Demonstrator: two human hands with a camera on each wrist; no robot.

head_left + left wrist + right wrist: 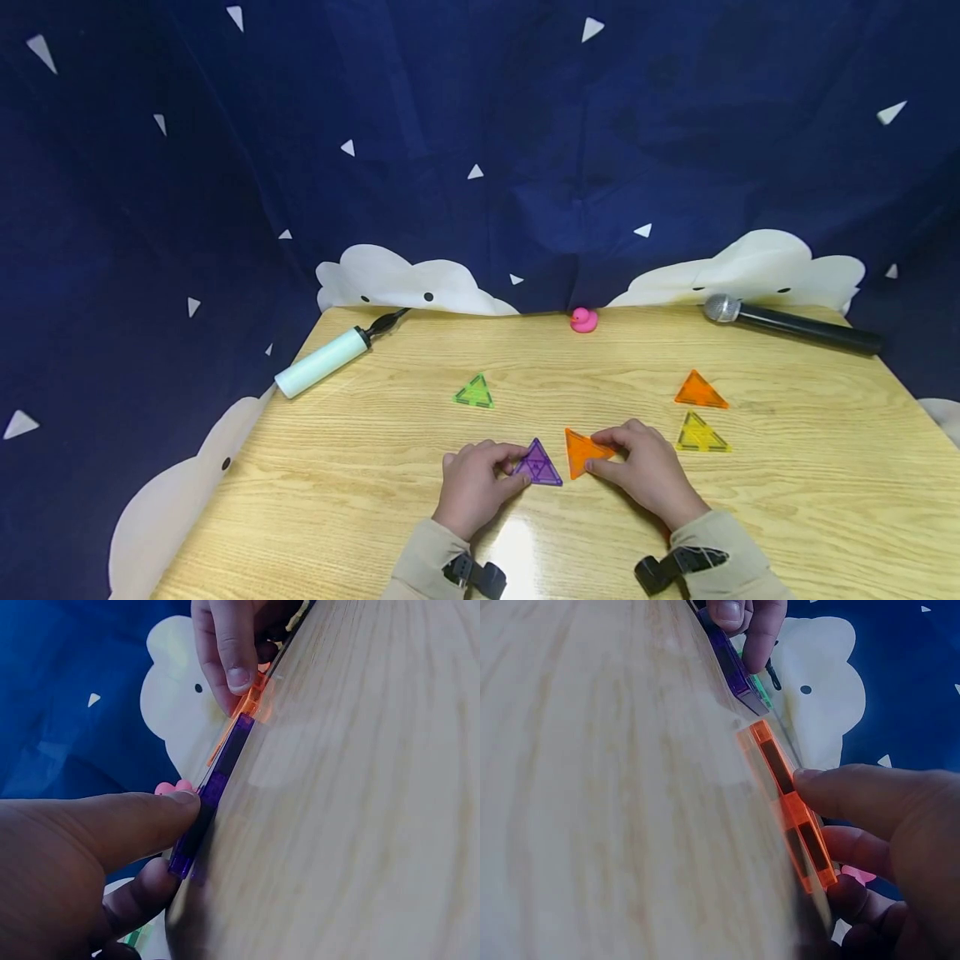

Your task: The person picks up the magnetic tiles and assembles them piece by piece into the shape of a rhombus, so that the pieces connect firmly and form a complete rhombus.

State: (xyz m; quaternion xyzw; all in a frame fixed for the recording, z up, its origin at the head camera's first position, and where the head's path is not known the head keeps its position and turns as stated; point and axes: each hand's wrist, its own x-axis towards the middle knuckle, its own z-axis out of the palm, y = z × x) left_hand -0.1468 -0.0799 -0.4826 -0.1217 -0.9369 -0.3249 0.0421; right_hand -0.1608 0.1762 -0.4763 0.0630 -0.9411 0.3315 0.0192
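Observation:
My left hand [477,482] pinches a purple triangular magnetic tile [537,467] between thumb and fingers at its left corner. Just to the right, an orange triangular magnetic tile [582,454] is pinched by my right hand [651,465], with one of its straight sides turned toward the purple tile. A small gap separates the two tiles in the head view. Both wrist views show the tiles low at the tabletop: the purple tile's edge [215,791] under the left thumb, and the orange tile's edge [791,802] at the right thumb.
A green triangle tile [476,392] lies farther back; another orange tile [701,391] and a yellow tile [701,433] lie right. Along the wooden table's [360,492] back are a hand pump [324,362], a pink rubber duck [583,320] and a microphone [795,325]. A dark blue curtain [420,100] hangs behind.

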